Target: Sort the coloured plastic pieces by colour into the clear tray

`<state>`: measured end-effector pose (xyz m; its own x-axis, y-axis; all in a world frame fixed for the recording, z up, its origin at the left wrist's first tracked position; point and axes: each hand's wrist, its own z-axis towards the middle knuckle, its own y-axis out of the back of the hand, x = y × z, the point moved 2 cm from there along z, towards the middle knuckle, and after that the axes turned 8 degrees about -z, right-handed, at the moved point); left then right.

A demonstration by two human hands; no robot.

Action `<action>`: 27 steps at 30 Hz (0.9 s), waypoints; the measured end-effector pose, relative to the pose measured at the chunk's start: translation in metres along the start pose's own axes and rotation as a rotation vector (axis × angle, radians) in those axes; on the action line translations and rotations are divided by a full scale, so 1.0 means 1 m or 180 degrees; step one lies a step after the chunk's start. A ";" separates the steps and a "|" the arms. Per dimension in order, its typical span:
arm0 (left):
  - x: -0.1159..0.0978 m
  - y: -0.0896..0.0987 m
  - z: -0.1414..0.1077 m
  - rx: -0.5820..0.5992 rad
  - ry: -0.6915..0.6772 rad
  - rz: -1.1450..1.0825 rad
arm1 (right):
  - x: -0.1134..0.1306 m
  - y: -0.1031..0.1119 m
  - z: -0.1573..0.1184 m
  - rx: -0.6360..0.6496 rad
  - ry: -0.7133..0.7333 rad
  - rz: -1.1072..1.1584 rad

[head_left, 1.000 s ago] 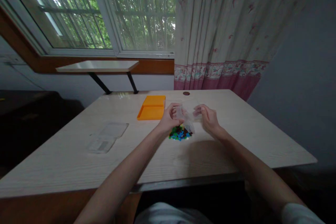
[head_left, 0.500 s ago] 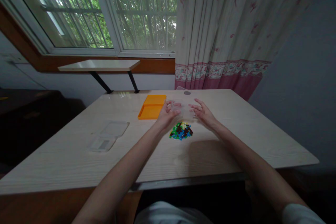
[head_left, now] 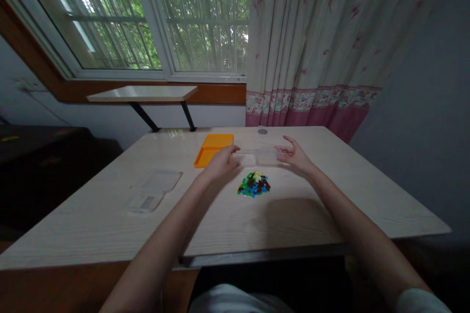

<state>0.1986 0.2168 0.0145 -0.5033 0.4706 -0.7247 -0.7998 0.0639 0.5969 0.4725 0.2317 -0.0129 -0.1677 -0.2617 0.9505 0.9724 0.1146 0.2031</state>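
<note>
- Spreading fingers of right hand (head_left: 299,159) at clear box (head_left: 267,156); curling those of left hand (head_left: 221,160) beside it, grip impossible to tell.
- Likely being done with tipping out pieces (head_left: 253,184), lying piled nearer than the fingers.
- Not yet withdrawing fingers from clear box.

Dim scene, underexposed indoors. Daylight comes from the window (head_left: 205,19) at the back, nearly blown out between leaves. Broad soft shadow on the bench (head_left: 352,190), front right of centre; pale glare by the feet of the shelf (head_left: 143,92) and along its top. Left and lower corners near black. Wide-angle stretch, window frame leaning at left. Clear case (head_left: 267,156) washed out, edges hard to read. Fine detail soft.
</note>
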 end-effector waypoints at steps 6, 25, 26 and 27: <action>0.029 0.012 -0.010 0.0329 0.0050 0.1295 | -0.019 0.025 0.000 0.0142 -0.0004 -0.0735; 0.044 0.034 -0.014 0.0370 0.0202 0.1356 | -0.037 -0.024 0.019 0.0662 0.0520 -0.1564; 0.046 0.036 -0.015 0.0373 0.0234 0.1360 | -0.036 -0.027 0.019 0.0622 0.0559 -0.1641; 0.049 0.038 -0.015 0.0381 0.0266 0.1359 | -0.036 -0.030 0.019 0.0589 0.0592 -0.1710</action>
<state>0.1391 0.2292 -0.0032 -0.8087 0.4044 -0.4272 -0.4736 -0.0169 0.8806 0.4467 0.2562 -0.0490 -0.5808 -0.4907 0.6495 0.7121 0.0803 0.6975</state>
